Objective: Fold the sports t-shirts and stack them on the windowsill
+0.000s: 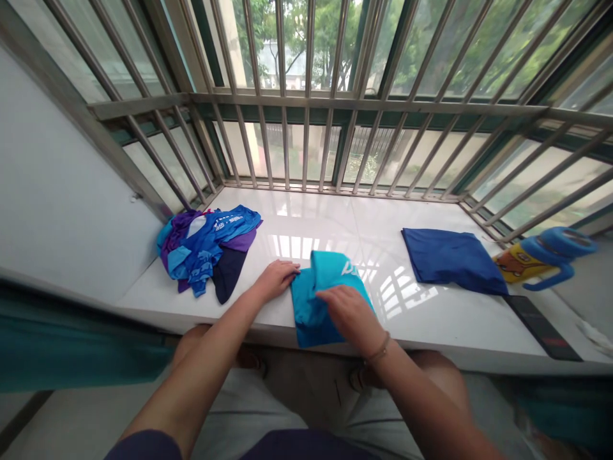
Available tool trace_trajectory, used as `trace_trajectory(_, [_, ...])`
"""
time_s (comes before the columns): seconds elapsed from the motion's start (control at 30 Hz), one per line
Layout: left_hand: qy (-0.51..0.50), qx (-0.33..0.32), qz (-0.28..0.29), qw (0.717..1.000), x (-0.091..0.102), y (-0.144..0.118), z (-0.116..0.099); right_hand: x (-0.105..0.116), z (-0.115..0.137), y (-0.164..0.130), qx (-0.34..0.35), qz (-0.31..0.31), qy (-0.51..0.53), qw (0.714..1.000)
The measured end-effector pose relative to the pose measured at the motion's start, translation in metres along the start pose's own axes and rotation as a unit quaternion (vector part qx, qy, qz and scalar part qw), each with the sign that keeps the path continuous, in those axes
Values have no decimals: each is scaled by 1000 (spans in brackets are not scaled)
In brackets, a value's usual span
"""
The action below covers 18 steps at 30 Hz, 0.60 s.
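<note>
A turquoise shirt point(306, 313) with white lettering lies partly folded on the white sill, its near end hanging over the front edge. My left hand point(278, 280) rests at the shirt's left edge, fingers stretched out and lying on the surface. Over the middle of the cloth is my right hand point(352, 316), its fingers pinched together at the edge of the folded-over flap. The back of that hand hides part of the fabric beneath. To the left sits a loose pile of blue, purple and black clothes point(211, 243).
On the right lies a folded dark blue garment point(445, 259). Beside it stands a blue and yellow bottle point(531, 259) with a handle, and a black flat phone-like object point(543, 326) lies in front. Metal bars point(306, 140) line the window behind the sill point(306, 211).
</note>
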<state>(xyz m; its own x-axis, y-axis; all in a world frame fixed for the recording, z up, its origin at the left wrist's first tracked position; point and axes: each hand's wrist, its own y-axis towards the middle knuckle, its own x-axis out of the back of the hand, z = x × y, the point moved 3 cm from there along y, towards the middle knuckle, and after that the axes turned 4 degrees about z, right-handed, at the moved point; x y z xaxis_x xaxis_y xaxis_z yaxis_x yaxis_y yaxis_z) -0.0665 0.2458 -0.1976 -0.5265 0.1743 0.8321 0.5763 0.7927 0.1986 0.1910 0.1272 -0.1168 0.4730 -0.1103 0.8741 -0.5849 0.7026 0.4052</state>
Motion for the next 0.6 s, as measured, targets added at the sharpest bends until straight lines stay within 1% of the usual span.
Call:
trace_trajectory(0.03, [0, 0, -11, 1000, 0, 0, 2, -14, 15, -1, 42, 34, -11, 998])
trace_trajectory(0.1, [3, 5, -29, 1000, -1, -1, 4, -37, 37, -8, 89, 72, -26, 993])
trace_trajectory(0.13, [3, 7, -36, 999, -2, -2, 4, -45, 43, -13, 97, 78, -29, 992])
trace_trajectory(0.2, [-3, 13, -48, 999, -1, -2, 4, -55, 49, -21, 92, 67, -19, 993])
trace_trajectory(0.3, [-29, 25, -55, 998, 3, -1, 5, -57, 44, -28, 51, 31, 27, 998])
trace_trajectory(0.47, [-66, 32, -65, 995, 9, -3, 5, -50, 32, -22, -39, -29, 107, 993])
trace_trajectory(0.53, [-60, 23, -63, 996, 9, -5, 3, -50, 31, -20, -54, -37, 112, 992])
trace_trajectory(0.6, [-53, 14, -52, 997, 8, -6, 3, -52, 32, -20, -48, -37, 106, 992])
